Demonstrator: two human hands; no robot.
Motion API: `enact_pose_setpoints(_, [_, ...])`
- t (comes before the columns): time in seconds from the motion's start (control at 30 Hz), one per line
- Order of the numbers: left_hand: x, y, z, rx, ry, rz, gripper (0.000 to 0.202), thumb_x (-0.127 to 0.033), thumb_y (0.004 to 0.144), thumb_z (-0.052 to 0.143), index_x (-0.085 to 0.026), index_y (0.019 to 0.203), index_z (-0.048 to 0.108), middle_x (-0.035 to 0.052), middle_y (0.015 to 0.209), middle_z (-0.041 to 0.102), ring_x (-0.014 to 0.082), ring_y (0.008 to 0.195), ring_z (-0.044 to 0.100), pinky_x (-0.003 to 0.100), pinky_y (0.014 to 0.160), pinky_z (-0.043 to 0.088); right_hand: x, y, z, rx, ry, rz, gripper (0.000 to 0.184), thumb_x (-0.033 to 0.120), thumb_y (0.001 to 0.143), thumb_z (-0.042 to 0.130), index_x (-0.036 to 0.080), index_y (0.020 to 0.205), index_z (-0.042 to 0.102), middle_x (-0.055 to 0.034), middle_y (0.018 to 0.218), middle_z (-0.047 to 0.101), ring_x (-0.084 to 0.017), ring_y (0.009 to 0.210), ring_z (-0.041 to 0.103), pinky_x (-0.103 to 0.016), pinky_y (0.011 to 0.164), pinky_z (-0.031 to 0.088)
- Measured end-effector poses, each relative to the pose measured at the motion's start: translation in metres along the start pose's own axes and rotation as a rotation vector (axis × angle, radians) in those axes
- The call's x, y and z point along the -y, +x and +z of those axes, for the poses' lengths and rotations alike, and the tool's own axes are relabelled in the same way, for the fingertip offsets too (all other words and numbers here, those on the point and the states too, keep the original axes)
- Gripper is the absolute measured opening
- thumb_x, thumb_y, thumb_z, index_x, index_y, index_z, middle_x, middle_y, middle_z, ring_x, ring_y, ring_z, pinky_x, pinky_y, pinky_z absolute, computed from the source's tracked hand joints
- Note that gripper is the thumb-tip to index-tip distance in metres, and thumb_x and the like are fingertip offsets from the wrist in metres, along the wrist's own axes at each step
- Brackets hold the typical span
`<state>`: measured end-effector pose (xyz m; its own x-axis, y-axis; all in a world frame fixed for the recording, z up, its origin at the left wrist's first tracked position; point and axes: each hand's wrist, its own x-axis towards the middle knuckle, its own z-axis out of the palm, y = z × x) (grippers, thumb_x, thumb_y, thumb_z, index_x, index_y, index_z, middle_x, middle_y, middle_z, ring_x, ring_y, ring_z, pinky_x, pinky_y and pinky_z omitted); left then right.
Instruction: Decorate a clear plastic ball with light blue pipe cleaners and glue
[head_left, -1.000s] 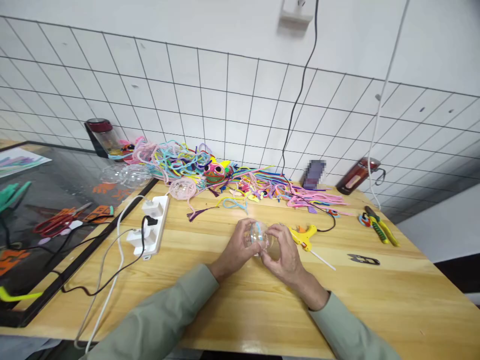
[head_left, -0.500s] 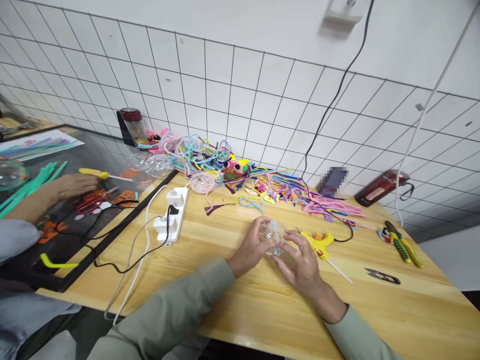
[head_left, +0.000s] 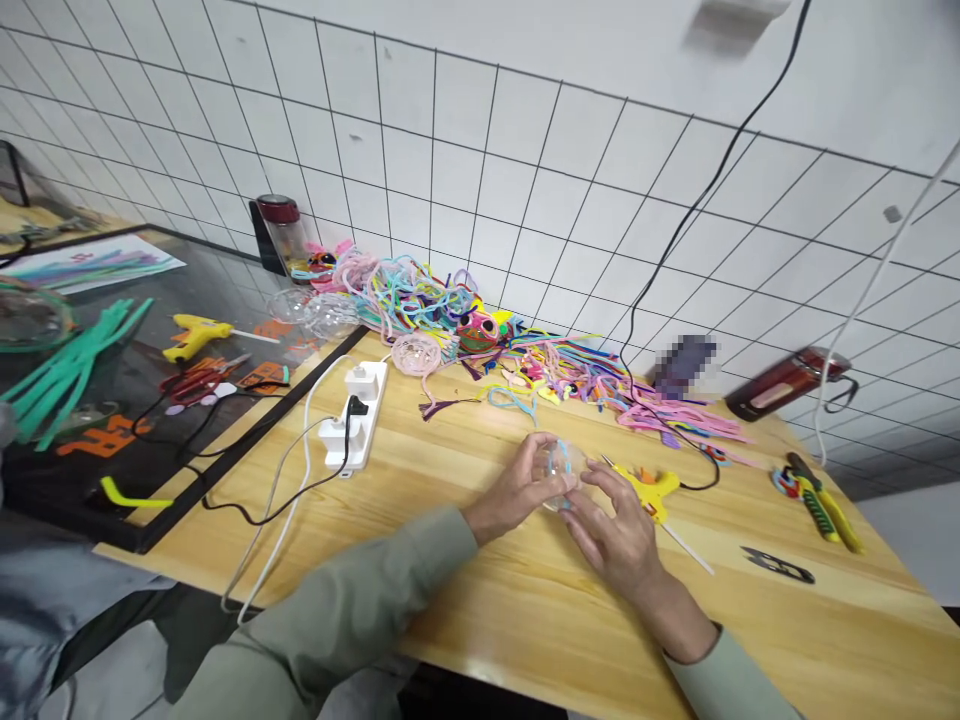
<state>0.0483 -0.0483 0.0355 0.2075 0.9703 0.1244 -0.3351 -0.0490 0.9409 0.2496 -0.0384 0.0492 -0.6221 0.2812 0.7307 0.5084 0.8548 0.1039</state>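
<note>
Between my hands, above the wooden table, is a clear plastic ball (head_left: 556,468) with a light blue pipe cleaner across it. My left hand (head_left: 525,480) is closed round its left side, thumb over the front. From the right, my right hand (head_left: 611,520) pinches the lower right of the ball with thumb and fingers. Just beyond my right hand lies a yellow glue gun (head_left: 654,492) with a white glue stick in its back. A loop of blue pipe cleaner (head_left: 514,402) rests on the table behind the ball.
A heap of colourful pipe cleaners (head_left: 412,298) lies along the wall. A white power strip (head_left: 358,420) with cables stands at left. Black thread snips (head_left: 780,565), pliers (head_left: 825,510) and a red flask (head_left: 787,383) are at right. Another yellow glue gun (head_left: 196,335) lies on the dark neighbouring surface.
My view has shifted, so the table's things appear displaced. Both hands stay on the ball, which looks slightly turned. The other person's hand at the left has withdrawn from the neighbouring surface.
</note>
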Motion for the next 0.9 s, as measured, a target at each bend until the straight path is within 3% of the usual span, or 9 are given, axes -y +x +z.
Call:
enact_pose_setpoints(0.1, [-0.002, -0.001, 0.001, 0.004, 0.005, -0.022, 0.058, -0.044, 0.088, 0.079, -0.023, 0.134, 0.051, 0.0117, 0.135, 0.064, 0.0296, 0.125, 0.063, 0.044, 0.105, 0.050, 0.003, -0.002, -0.004, -0.013, 0.005, -0.019, 0.030, 0.012, 0.089, 0.079, 0.019, 0.119, 0.076, -0.0177, 0.122, 0.068, -0.037, 0.129, 0.068, -0.052, 0.097, 0.066])
enact_pose_setpoints(0.23, [-0.003, -0.002, 0.005, 0.001, 0.027, -0.020, 0.059, -0.042, 0.085, 0.079, -0.022, 0.133, 0.052, 0.0123, 0.135, 0.063, 0.0301, 0.126, 0.062, 0.044, 0.103, 0.052, 0.001, -0.002, -0.026, 0.028, 0.086, 0.006, 0.030, 0.024, 0.097, 0.073, 0.020, 0.127, 0.073, -0.0174, 0.119, 0.075, -0.036, 0.120, 0.074, -0.051, 0.093, 0.066])
enact_pose_setpoints(0.33, [-0.004, -0.005, 0.008, 0.037, 0.168, 0.049, 0.062, -0.043, 0.082, 0.083, -0.021, 0.133, 0.056, 0.0130, 0.138, 0.062, 0.0309, 0.130, 0.060, 0.046, 0.109, 0.050, -0.017, 0.015, -0.049, 0.000, 0.158, 0.242, 0.022, 0.026, 0.101, 0.066, 0.024, 0.121, 0.074, -0.0107, 0.106, 0.082, -0.028, 0.098, 0.080, -0.042, 0.085, 0.066])
enact_pose_setpoints(0.43, [-0.004, -0.006, 0.010, 0.126, 0.363, 0.212, 0.061, -0.039, 0.078, 0.085, -0.021, 0.131, 0.060, 0.0130, 0.134, 0.063, 0.0312, 0.128, 0.061, 0.048, 0.113, 0.049, -0.047, 0.055, -0.049, 0.059, 0.192, 0.557, 0.014, 0.036, 0.100, 0.068, 0.025, 0.101, 0.077, -0.0060, 0.095, 0.083, -0.025, 0.085, 0.079, -0.038, 0.076, 0.062])
enact_pose_setpoints(0.53, [-0.005, -0.007, 0.010, 0.142, 0.448, 0.337, 0.062, -0.036, 0.076, 0.085, -0.021, 0.131, 0.061, 0.0129, 0.133, 0.065, 0.0312, 0.127, 0.062, 0.048, 0.114, 0.050, -0.073, 0.102, -0.015, 0.426, 0.307, 0.696, 0.023, 0.040, 0.100, 0.062, 0.022, 0.096, 0.077, -0.0055, 0.092, 0.082, -0.024, 0.084, 0.077, -0.034, 0.075, 0.059])
enact_pose_setpoints(0.6, [-0.007, -0.007, 0.009, 0.121, 0.449, 0.363, 0.066, -0.039, 0.076, 0.084, -0.021, 0.135, 0.059, 0.0140, 0.136, 0.064, 0.0320, 0.128, 0.062, 0.049, 0.114, 0.051, -0.083, 0.125, 0.021, 0.734, 0.191, 0.705, 0.022, 0.032, 0.099, 0.058, 0.021, 0.095, 0.077, -0.0057, 0.094, 0.082, -0.022, 0.086, 0.075, -0.031, 0.077, 0.056])
enact_pose_setpoints(0.63, [-0.008, -0.007, 0.008, 0.109, 0.446, 0.366, 0.068, -0.041, 0.077, 0.084, -0.020, 0.136, 0.058, 0.0149, 0.137, 0.064, 0.0327, 0.129, 0.062, 0.050, 0.115, 0.051, -0.084, 0.132, 0.040, 0.795, 0.151, 0.703, 0.020, 0.029, 0.097, 0.060, 0.020, 0.093, 0.078, -0.0062, 0.094, 0.083, -0.022, 0.086, 0.075, -0.030, 0.075, 0.053])
enact_pose_setpoints(0.77, [-0.008, -0.005, 0.006, 0.089, 0.421, 0.357, 0.069, -0.046, 0.077, 0.085, -0.017, 0.135, 0.061, 0.0176, 0.136, 0.063, 0.0344, 0.129, 0.061, 0.051, 0.115, 0.050, -0.081, 0.135, 0.099, 0.892, 0.010, 0.705, 0.007, 0.020, 0.085, 0.071, 0.019, 0.084, 0.077, -0.0107, 0.087, 0.082, -0.025, 0.083, 0.074, -0.030, 0.071, 0.046])
enact_pose_setpoints(0.9, [-0.004, -0.003, 0.004, 0.079, 0.349, 0.276, 0.067, -0.046, 0.077, 0.085, -0.017, 0.133, 0.063, 0.0162, 0.134, 0.064, 0.0330, 0.126, 0.062, 0.049, 0.113, 0.050, -0.083, 0.131, 0.110, 0.861, -0.070, 0.700, 0.009, 0.013, 0.086, 0.066, 0.017, 0.082, 0.074, -0.0131, 0.085, 0.080, -0.025, 0.078, 0.072, -0.031, 0.067, 0.042])
